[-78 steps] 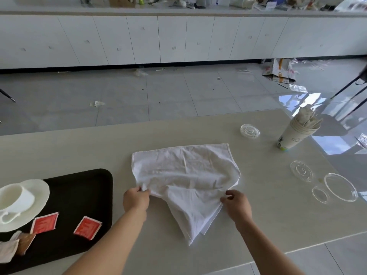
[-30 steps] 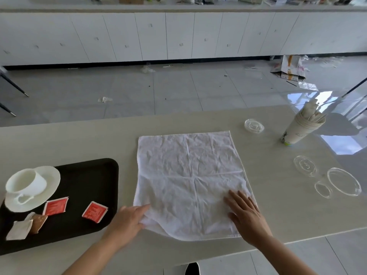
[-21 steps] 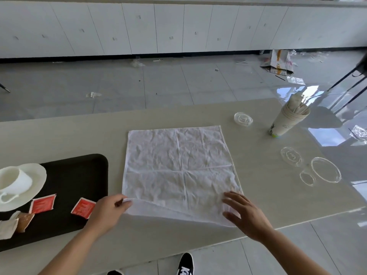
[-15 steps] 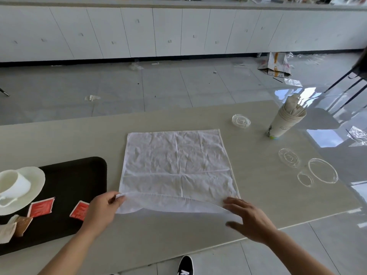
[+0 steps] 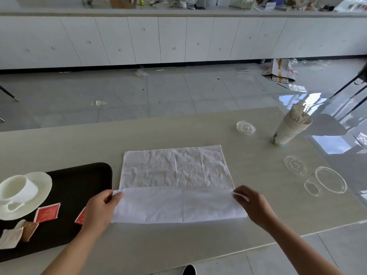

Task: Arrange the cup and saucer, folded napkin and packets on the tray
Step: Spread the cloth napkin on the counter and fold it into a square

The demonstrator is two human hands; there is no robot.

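a: where was the white napkin (image 5: 174,175) laid?
b: on the bench (image 5: 178,132), beside the black tray (image 5: 79,181); its near edge was pinched by the left hand (image 5: 99,207) and right hand (image 5: 253,202), fingers closed.

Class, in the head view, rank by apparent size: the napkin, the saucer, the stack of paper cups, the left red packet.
1. napkin
2. saucer
3. stack of paper cups
4. left red packet
The cups sit farther away, so their rank is unsure.

On the table (image 5: 178,132): 1 white napkin (image 5: 174,169), 1 black tray (image 5: 79,181), 1 cup (image 5: 18,188), 1 saucer (image 5: 42,180), 2 red packets (image 5: 47,212), 2 brown-and-white packets (image 5: 29,231), 4 clear lids (image 5: 245,128), 1 paper-cup stack (image 5: 288,132) at 2 o'clock.
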